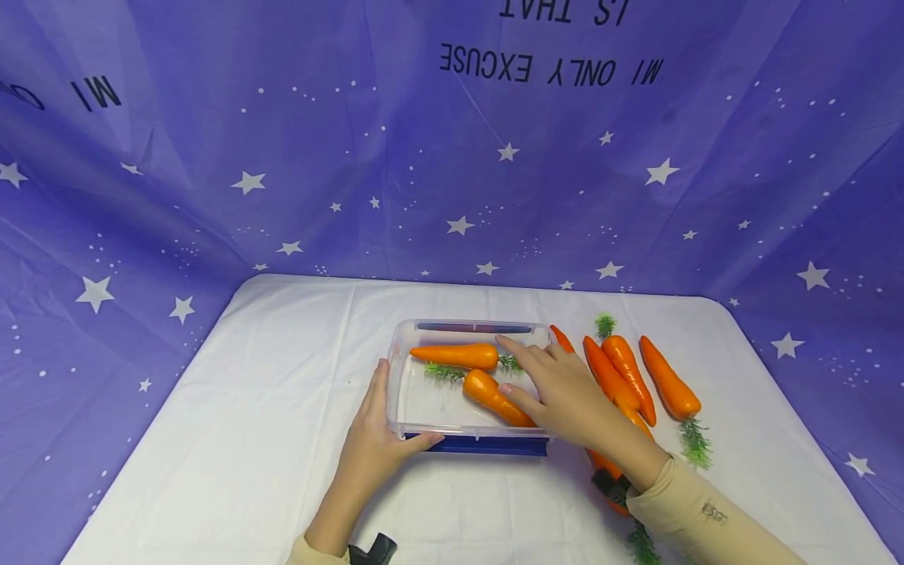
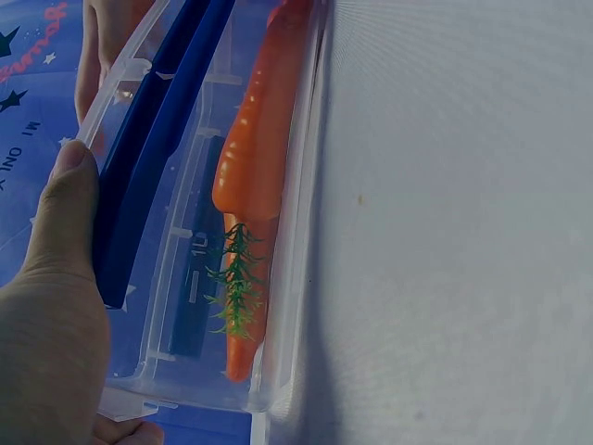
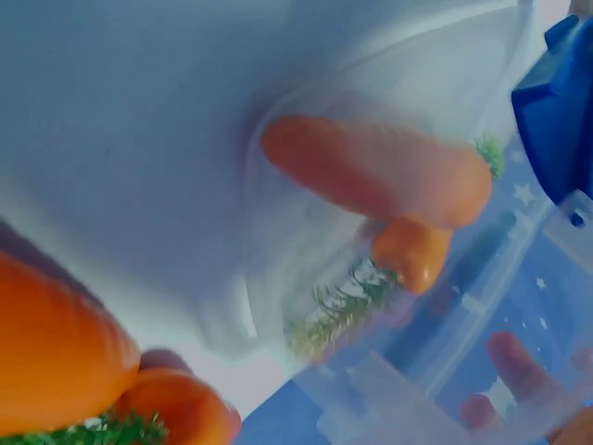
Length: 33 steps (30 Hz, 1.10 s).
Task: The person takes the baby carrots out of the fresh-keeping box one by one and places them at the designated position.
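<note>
Desk (image 1: 282, 439), white cloth. Clear plastic box (image 1: 413, 392) at centre, light, stiff, slick walls; left hand (image 1: 370, 447) grips its near-left rim, thumb over. Right hand (image 1: 561, 388), fingers loosely spread, rests on near carrot (image 1: 494, 396) inside; smooth, rigid, likely light, best gripped mid-body.

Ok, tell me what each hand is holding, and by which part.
The left hand grips the clear box at its near-left corner. The right hand holds nothing; fingers rest on a carrot.
</note>
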Tool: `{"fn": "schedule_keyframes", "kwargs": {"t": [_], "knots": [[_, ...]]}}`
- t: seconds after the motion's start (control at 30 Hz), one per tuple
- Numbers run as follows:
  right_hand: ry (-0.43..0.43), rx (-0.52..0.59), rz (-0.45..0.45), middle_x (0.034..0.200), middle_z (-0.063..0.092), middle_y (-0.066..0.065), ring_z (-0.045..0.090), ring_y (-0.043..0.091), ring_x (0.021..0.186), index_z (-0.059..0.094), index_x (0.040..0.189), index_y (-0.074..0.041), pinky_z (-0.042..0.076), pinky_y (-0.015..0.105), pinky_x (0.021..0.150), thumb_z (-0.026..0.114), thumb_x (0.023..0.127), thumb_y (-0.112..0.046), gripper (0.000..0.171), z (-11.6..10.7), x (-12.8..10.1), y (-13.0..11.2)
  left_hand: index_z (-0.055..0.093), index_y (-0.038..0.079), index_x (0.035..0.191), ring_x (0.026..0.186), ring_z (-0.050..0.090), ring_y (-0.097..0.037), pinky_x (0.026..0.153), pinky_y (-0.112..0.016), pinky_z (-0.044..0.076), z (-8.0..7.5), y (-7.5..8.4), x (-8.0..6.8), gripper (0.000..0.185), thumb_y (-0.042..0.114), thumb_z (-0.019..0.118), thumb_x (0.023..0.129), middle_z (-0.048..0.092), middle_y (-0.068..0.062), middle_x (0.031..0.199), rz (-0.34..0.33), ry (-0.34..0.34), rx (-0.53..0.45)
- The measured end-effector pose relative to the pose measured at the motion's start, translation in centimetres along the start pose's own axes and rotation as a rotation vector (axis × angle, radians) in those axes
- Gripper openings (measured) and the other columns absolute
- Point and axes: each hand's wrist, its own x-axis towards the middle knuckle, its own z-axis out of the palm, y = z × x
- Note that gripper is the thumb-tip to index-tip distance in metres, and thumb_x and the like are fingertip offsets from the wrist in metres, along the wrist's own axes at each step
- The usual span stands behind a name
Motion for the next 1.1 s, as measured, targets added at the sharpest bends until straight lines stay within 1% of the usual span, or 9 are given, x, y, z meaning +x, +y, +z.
{"fn": "schedule_keyframes", "kwargs": {"t": [0.17, 0.33, 0.4, 0.47, 0.53, 0.63, 0.73, 0.9, 1.1], "knots": [[-0.055, 0.013, -0.012, 0.127, 0.067, -0.002, 0.056, 0.024, 0.107, 0.028, 0.156, -0.039, 0.045, 0.046, 0.096, 0.060, 0.093, -0.055, 0.072, 1.0, 1.0, -0.1, 0.013, 0.009, 0.160, 0.149, 0.030, -0.035, 0.117, -0.054, 0.032, 0.0, -0.1, 0.0, 0.135, 0.067, 0.084, 0.060, 0.021, -0.017, 0.165, -0.007, -0.007, 0.003], [-0.139, 0.025, -0.002, 0.123, 0.069, -0.002, 0.058, 0.034, 0.120, 0.033, 0.154, -0.036, 0.038, 0.061, 0.108, 0.063, 0.091, -0.056, 0.073, 1.5, 1.7, -0.2, 0.013, 0.010, 0.160, 0.149, 0.030, -0.035, 0.117, -0.054, 0.033, 0.0, -0.1, 0.0, 0.135, 0.066, 0.084, 0.061, 0.021, -0.017, 0.165, -0.002, -0.007, 0.002], [-0.171, 0.016, 0.000, 0.124, 0.069, -0.002, 0.059, 0.034, 0.116, 0.036, 0.153, -0.034, 0.039, 0.061, 0.107, 0.065, 0.090, -0.055, 0.073, 1.6, 1.8, -0.2, 0.012, 0.010, 0.160, 0.149, 0.030, -0.035, 0.117, -0.054, 0.033, 0.0, -0.1, 0.0, 0.135, 0.066, 0.084, 0.061, 0.021, -0.017, 0.164, -0.001, -0.007, 0.000], [-0.201, 0.000, -0.002, 0.118, 0.069, -0.003, 0.061, 0.027, 0.106, 0.038, 0.152, -0.033, 0.045, 0.055, 0.100, 0.066, 0.089, -0.055, 0.073, 1.7, 2.0, -0.2, 0.013, 0.010, 0.160, 0.148, 0.030, -0.036, 0.116, -0.054, 0.033, 0.0, -0.1, 0.0, 0.134, 0.066, 0.084, 0.061, 0.021, -0.017, 0.164, -0.001, -0.007, -0.001], [-0.228, -0.011, -0.007, 0.109, 0.069, -0.005, 0.059, 0.019, 0.092, 0.040, 0.151, -0.032, 0.050, 0.044, 0.086, 0.068, 0.088, -0.055, 0.073, 1.8, 2.2, -0.2, 0.013, 0.011, 0.160, 0.148, 0.031, -0.036, 0.116, -0.054, 0.034, 0.0, -0.1, 0.0, 0.134, 0.066, 0.084, 0.061, 0.022, -0.017, 0.164, -0.001, -0.008, -0.001], [-0.261, -0.024, -0.016, 0.091, 0.065, -0.007, 0.052, 0.013, 0.076, 0.040, 0.151, -0.032, 0.044, 0.033, 0.068, 0.069, 0.087, -0.055, 0.073, 2.0, 2.5, -0.1, 0.013, 0.011, 0.160, 0.148, 0.031, -0.036, 0.116, -0.054, 0.033, 0.0, -0.2, 0.0, 0.134, 0.066, 0.084, 0.061, 0.022, -0.017, 0.164, 0.000, -0.008, 0.002], [-0.286, -0.033, -0.021, 0.083, 0.061, -0.008, 0.051, 0.012, 0.070, 0.039, 0.151, -0.033, 0.041, 0.031, 0.063, 0.070, 0.087, -0.054, 0.074, 2.2, 2.8, -0.1, 0.013, 0.010, 0.160, 0.148, 0.031, -0.036, 0.116, -0.054, 0.033, 0.0, -0.1, 0.0, 0.134, 0.066, 0.084, 0.061, 0.022, -0.017, 0.164, -0.001, -0.007, 0.006], [-0.319, -0.039, -0.023, 0.097, 0.067, -0.009, 0.055, 0.013, 0.075, 0.037, 0.151, -0.033, 0.044, 0.034, 0.066, 0.071, 0.086, -0.054, 0.076, 2.4, 3.0, 0.0, 0.013, 0.010, 0.160, 0.149, 0.030, -0.036, 0.117, -0.054, 0.033, -0.1, -0.1, 0.0, 0.135, 0.066, 0.084, 0.061, 0.021, -0.017, 0.164, -0.008, -0.011, 0.006], [-0.346, -0.027, -0.020, 0.122, 0.067, -0.005, 0.062, 0.016, 0.096, 0.036, 0.152, -0.034, 0.050, 0.040, 0.080, 0.071, 0.086, -0.055, 0.078, 2.5, 3.1, -0.1, 0.013, 0.009, 0.160, 0.149, 0.030, -0.036, 0.117, -0.054, 0.033, -0.1, 0.0, 0.1, 0.135, 0.066, 0.084, 0.060, 0.022, -0.017, 0.164, -0.006, -0.011, 0.006]]}}
